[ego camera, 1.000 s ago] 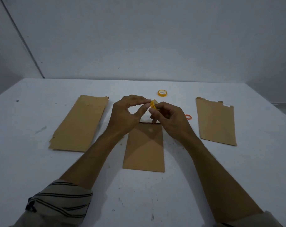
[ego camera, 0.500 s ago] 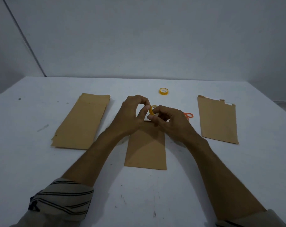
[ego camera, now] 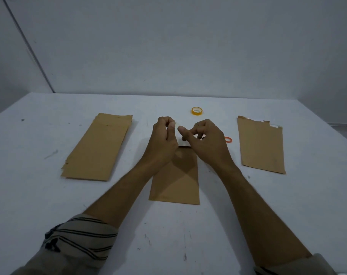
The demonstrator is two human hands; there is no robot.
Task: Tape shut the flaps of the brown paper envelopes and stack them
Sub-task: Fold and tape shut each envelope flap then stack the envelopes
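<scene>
View from your head, looking down at a white table (ego camera: 49, 195) in dim light. A brown middle envelope (ego camera: 175, 179) lies flat straight ahead of you, its pale flap (ego camera: 183, 143) open at the far end. Both hands meet over that flap. Your left hand (ego camera: 164, 137) has its fingers curled, with thumb and forefinger pinched together near the flap's far tip. Your right hand (ego camera: 207, 139) stretches its thumb toward the left hand, its other fingers curled under. Whether either hand holds the flap, a clear strip of tape, or nothing cannot be told here. A stack of envelopes (ego camera: 98, 147) lies to the left. A single envelope (ego camera: 261, 145) with a ragged far edge lies to the right, well apart from the middle one. A yellow tape roll (ego camera: 197, 111) sits on the table just beyond your hands, and an orange ring (ego camera: 228, 139) peeks out beside your right hand. Likely troubles from here: any clear tape between your fingertips could curl and stick to itself or your skin, being nearly invisible in this light. The flap could also fold down crooked, since nothing pins the envelope's body, and the light paper could slide as you press, leaving tape wrinkled or off the seam.
</scene>
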